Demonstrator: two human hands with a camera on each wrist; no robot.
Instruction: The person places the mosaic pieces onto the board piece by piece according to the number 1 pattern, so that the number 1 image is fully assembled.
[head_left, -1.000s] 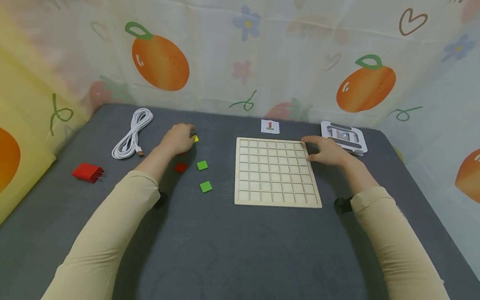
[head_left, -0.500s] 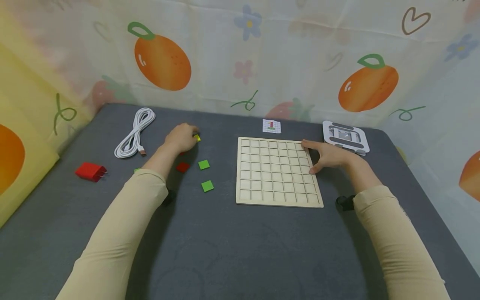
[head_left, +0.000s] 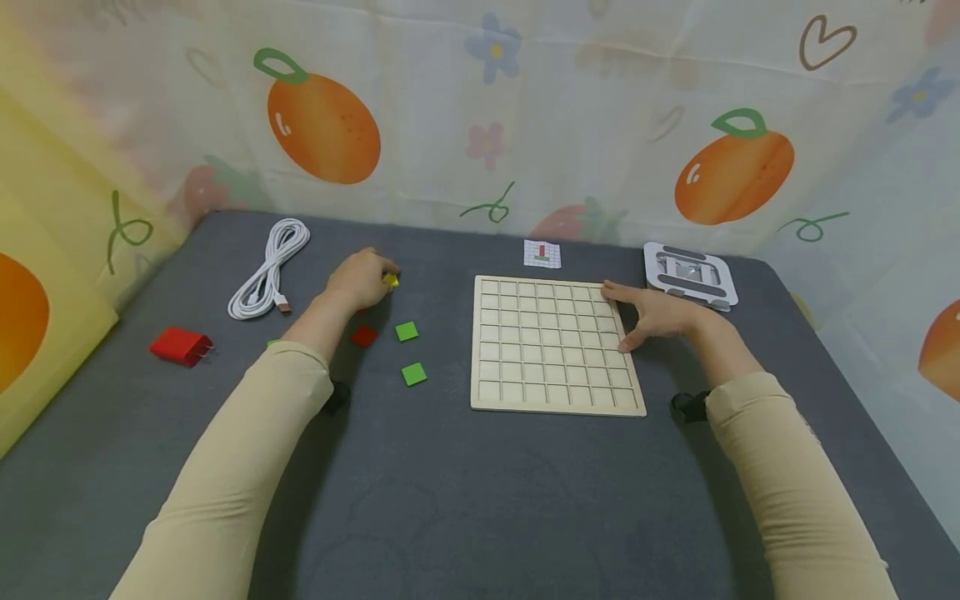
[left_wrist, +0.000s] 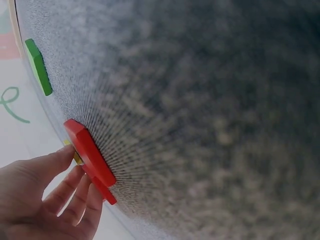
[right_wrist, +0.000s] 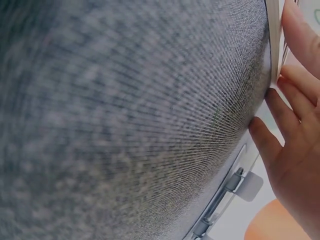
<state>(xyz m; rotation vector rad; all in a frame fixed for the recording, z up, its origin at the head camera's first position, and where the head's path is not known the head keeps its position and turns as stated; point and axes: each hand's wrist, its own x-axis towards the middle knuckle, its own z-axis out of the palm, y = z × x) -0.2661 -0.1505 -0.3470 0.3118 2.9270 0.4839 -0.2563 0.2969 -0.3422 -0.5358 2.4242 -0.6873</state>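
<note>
My left hand pinches a small yellow tile between thumb and fingertips at the back left of the table. In the left wrist view, the yellow tile sits at the thumb tip, partly hidden behind a red tile. A second red tile shows by the other fingers. My right hand rests against a pale wooden grid board, thumb on its right edge and fingers at its far right corner. In the right wrist view, some fingertips touch the table beside the board edge.
Two green tiles lie between the left hand and the board; another peeks out behind the left forearm. A white cable and red plug adapter lie left. A small pattern card and grey-white case are at the back.
The yellow tile now sits tilted in the left fingertips, whereas it was at the fingers' edge before. My right thumb has slid slightly toward me along the board edge.
</note>
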